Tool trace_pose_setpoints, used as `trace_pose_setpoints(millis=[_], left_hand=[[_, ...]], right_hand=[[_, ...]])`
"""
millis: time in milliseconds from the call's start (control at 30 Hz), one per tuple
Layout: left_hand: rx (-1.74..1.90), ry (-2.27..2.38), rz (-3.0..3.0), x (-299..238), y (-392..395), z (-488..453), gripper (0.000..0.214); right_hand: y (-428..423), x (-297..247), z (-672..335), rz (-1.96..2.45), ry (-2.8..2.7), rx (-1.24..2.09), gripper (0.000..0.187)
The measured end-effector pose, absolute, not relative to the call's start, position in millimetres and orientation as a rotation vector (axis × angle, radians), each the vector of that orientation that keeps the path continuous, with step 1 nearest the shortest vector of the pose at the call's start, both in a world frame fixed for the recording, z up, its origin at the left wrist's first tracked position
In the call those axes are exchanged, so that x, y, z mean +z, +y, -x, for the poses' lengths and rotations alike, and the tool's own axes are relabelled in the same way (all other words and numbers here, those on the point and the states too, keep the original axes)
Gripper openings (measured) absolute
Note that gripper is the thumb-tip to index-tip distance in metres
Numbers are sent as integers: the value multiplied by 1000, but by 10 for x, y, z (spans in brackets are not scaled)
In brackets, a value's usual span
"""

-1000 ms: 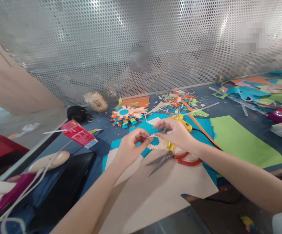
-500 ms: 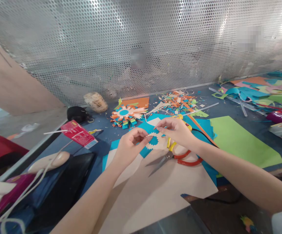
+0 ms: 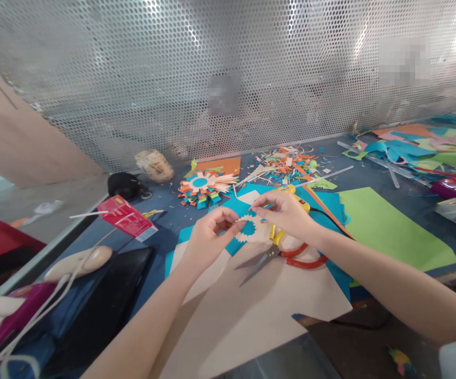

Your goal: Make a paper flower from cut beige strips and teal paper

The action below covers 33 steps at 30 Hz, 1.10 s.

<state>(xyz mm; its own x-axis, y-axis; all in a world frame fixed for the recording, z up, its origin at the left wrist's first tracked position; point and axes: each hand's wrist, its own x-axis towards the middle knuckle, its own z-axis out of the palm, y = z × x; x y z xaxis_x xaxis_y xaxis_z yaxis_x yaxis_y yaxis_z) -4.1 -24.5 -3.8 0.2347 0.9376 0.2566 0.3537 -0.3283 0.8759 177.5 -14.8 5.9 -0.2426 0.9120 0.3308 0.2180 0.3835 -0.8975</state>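
Observation:
A pale paper ring (image 3: 242, 235) with a toothed edge is held up over the sheets, blue paper showing through its hole. My left hand (image 3: 214, 231) pinches its left edge between thumb and fingers. At the ring's upper right, my right hand (image 3: 285, 215) has thumb and fingertips closed on the edge; the exact contact is small and hard to see. Scissors (image 3: 291, 258) with red and yellow handles lie below the right hand, blades pointing left on a large pale sheet (image 3: 247, 316). Behind the hands sits a layered paper flower (image 3: 200, 182) with a blue centre.
Paper scraps (image 3: 286, 163) are heaped at the back. A green sheet (image 3: 393, 231) lies right, near more coloured offcuts (image 3: 405, 150). On the left are a red drink carton (image 3: 128, 218), a computer mouse (image 3: 80, 263) and a dark flat device (image 3: 101, 310). Perforated metal (image 3: 271, 63) stands behind.

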Motion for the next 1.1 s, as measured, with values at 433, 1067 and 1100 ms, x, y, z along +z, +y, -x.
trace_pose_setpoints(millis=[433,1067,1100], left_hand=[[1102,1192,-1727,-11,-245,8,25],[1058,1185,-1838,-74,-241,26,21],[1056,1191,-1840,-75,-240,26,21]], right_hand=[[-149,100,-1790,969,-1688,940,10],[-123,42,-1788,1098,-1771,778,9],[-121,38,-1784,1104,-1760,787,9]])
